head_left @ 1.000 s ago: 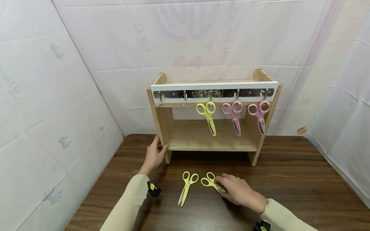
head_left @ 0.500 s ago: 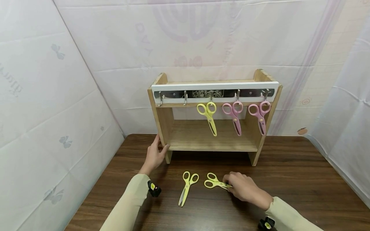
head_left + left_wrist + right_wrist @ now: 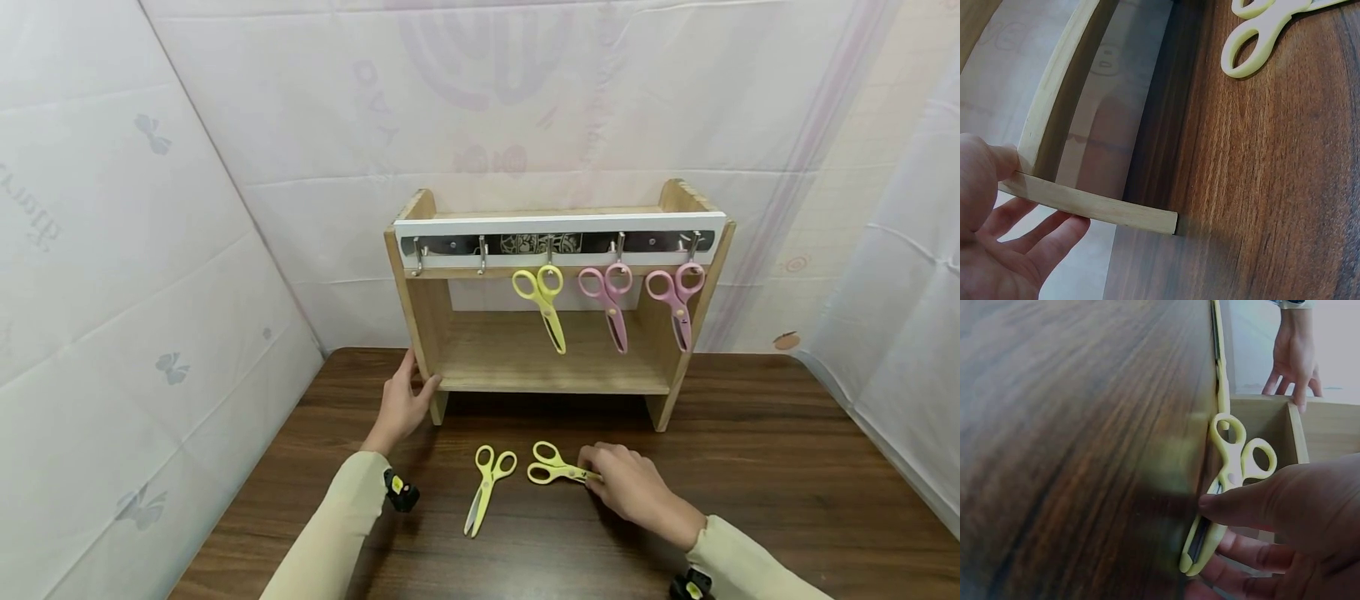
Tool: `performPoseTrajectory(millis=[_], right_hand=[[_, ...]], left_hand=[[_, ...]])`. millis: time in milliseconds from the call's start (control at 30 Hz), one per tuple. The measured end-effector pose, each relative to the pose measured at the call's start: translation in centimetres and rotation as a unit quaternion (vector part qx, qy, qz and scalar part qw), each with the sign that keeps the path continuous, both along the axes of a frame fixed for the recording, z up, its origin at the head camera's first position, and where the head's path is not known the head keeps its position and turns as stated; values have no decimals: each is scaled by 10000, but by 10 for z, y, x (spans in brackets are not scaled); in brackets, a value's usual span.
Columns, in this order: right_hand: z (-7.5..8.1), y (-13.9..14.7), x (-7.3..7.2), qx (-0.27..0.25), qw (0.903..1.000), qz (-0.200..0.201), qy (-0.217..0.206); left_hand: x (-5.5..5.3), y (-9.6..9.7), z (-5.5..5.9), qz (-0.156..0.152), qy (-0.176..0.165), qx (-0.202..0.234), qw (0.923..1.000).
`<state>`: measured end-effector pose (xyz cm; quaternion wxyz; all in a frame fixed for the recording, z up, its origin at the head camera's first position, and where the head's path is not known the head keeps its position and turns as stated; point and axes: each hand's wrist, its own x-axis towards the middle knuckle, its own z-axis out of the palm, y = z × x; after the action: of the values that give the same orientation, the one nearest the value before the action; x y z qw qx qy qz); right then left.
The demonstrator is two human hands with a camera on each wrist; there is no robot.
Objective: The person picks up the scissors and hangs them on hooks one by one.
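Note:
My left hand (image 3: 401, 408) holds the left side panel of a wooden shelf (image 3: 551, 367). In the left wrist view its thumb lies on the inner side of the panel (image 3: 1104, 207) and several fingers on the outer side. My right hand (image 3: 633, 483) pinches yellow scissors (image 3: 558, 472) by the blades, thumb on one side and fingers on the other. Their handle loops point left; in the right wrist view the scissors (image 3: 1232, 465) appear low over the tabletop. A second pair of yellow scissors (image 3: 486, 483) lies on the table between my hands, handles toward the shelf.
Along the shelf's top runs a white hook rail (image 3: 465, 227). From it hang yellow scissors (image 3: 546, 304), pink scissors (image 3: 611, 308) and, at the right end, more pink scissors (image 3: 680, 312). The two left hooks hold nothing. A patterned curtain (image 3: 337, 100) surrounds the brown table (image 3: 750, 467).
My right hand has moved right with the yellow scissors, which have turned so their blades point more to the right, then shifted slightly back toward the shelf. My left hand stays on the shelf.

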<state>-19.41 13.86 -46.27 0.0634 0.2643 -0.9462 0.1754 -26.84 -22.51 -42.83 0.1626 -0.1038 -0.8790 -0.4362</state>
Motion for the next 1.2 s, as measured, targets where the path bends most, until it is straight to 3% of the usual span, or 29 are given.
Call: performPoseTrajectory(millis=[900,1200], right_hand=[[-3,1,-2,9,9997,149,202],[21,1,-4,131,9968,391,686]], left_hand=[[1,1,1,16,9,12,10000],[1,1,1,-1,-12,27,10000]])
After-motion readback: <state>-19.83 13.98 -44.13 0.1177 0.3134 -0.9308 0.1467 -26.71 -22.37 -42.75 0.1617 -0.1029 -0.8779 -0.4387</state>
